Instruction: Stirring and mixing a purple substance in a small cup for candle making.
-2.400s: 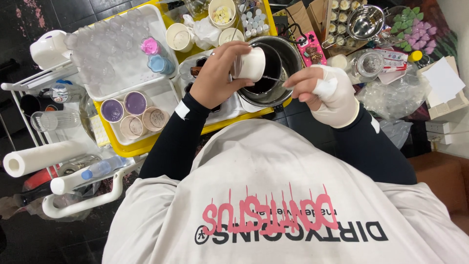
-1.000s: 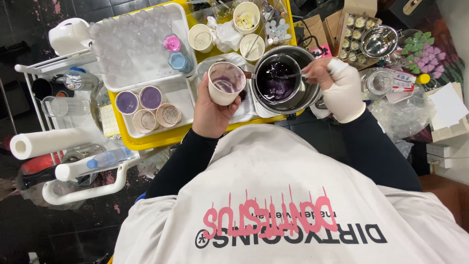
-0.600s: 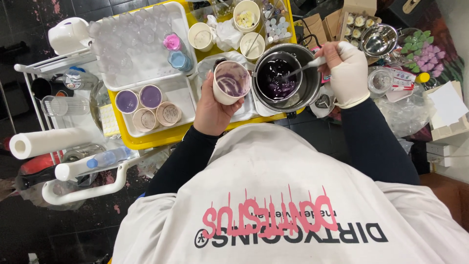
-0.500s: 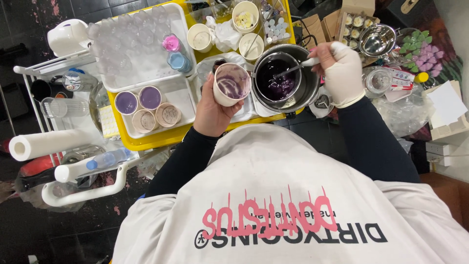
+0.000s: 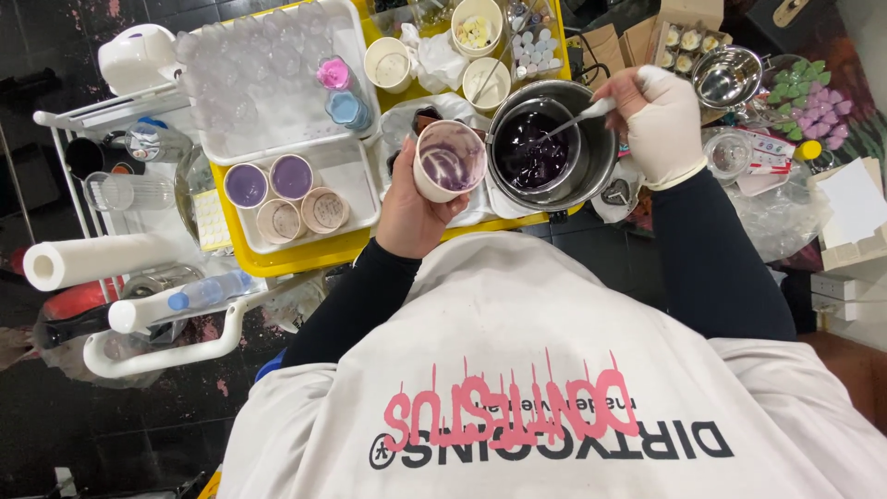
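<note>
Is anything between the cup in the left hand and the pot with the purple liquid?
Nothing visible. The left hand holds the cup upright just beside the pot, with only a bare gap between their rims. The gloved right hand holds a spoon that dips into the pot from the far side.

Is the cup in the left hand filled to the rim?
No, the paper cup in the left hand shows only purple residue on its inner wall.
</note>
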